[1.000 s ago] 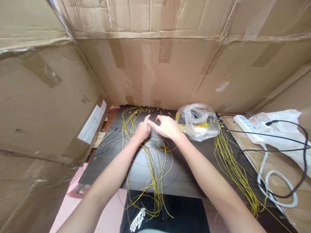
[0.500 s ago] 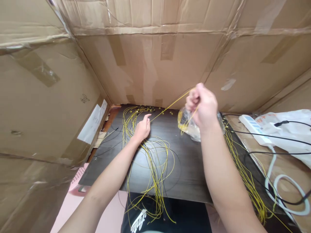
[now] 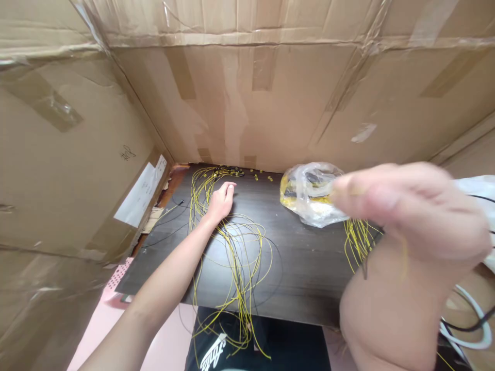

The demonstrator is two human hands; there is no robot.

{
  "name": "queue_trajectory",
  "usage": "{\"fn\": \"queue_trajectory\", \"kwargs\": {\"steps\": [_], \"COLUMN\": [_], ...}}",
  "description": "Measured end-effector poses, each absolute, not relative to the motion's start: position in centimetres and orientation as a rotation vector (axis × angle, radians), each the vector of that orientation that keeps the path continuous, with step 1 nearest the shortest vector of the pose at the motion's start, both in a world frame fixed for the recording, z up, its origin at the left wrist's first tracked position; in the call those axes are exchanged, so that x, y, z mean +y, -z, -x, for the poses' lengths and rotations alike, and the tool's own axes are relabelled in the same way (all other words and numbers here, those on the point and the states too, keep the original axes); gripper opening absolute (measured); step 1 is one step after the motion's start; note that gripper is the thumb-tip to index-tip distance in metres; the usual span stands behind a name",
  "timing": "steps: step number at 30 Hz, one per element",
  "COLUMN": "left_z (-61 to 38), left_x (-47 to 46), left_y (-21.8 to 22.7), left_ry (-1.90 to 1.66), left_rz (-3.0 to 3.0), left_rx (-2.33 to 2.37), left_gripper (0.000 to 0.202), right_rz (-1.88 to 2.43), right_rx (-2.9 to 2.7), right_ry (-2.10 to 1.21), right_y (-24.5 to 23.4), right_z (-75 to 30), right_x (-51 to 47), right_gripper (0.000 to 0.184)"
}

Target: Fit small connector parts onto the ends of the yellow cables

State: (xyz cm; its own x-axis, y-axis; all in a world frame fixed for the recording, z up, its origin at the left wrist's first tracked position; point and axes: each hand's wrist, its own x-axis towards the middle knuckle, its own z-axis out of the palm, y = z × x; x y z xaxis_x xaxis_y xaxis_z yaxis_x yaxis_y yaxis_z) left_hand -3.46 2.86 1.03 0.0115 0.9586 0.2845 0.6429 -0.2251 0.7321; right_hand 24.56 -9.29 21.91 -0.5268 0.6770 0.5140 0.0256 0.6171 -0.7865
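My left hand [image 3: 221,202] is closed over a loose bundle of thin yellow wires [image 3: 242,278] on the dark tabletop; its fingertips are turned away from me. The wires fan out behind it, loop in front of it and hang over the near edge. Raised close to the camera at the right, my right hand [image 3: 417,211] is blurred, its thumb and fingers pressed together. A faint strand of yellow wire [image 3: 404,263] shows below its fingers. Left of this hand lies a clear plastic bag [image 3: 317,198] with yellow and black contents.
Cardboard walls [image 3: 232,103] enclose the dark table [image 3: 301,278] at the back and sides. Small yellow pieces [image 3: 257,177] lie along its back edge. More yellow wires [image 3: 358,239] are at the right, with a white cable [image 3: 474,335] beyond. A pink seat [image 3: 96,330] stands below.
My right hand has swung right and up toward the camera, away from the plastic bag. The yellow wire stretched between both hands no longer shows. My left hand stays on the bundle.
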Motion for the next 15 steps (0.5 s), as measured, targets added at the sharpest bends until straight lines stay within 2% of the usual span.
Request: {"fn": "queue_trajectory", "kwargs": {"steps": [2, 4, 8, 11, 15], "left_z": [3.5, 3.5, 3.5, 3.6, 3.6], "left_x": [2.8, 2.8, 2.8, 2.9, 3.0], "left_y": [-0.9, -0.9, -0.7, -0.6, -0.5], "left_ry": [-1.074, -1.067, -1.064, -1.08, -1.091], "left_rz": [-1.897, -1.899, -1.903, -1.904, -1.919], "left_rx": [1.598, 1.58, 1.59, 1.586, 1.573], "left_gripper": [0.045, 0.047, 0.048, 0.048, 0.049], "right_rz": [0.308, 0.092, -0.135, -0.052, 0.373], "right_rx": [-2.28, -2.364, -2.267, -2.124, -2.044], "right_ry": [-1.299, -1.542, -1.69, -1.753, -1.739], "right_y": [-21.9, -22.0, -21.2, -19.3, -14.9], "right_z": [-24.1, -23.6, -22.7, -21.9, -19.7], "right_x": [-9.4, -9.2, -8.0, -5.7, -1.3], "right_gripper": [0.049, 0.049, 0.056, 0.06, 0.06]}}
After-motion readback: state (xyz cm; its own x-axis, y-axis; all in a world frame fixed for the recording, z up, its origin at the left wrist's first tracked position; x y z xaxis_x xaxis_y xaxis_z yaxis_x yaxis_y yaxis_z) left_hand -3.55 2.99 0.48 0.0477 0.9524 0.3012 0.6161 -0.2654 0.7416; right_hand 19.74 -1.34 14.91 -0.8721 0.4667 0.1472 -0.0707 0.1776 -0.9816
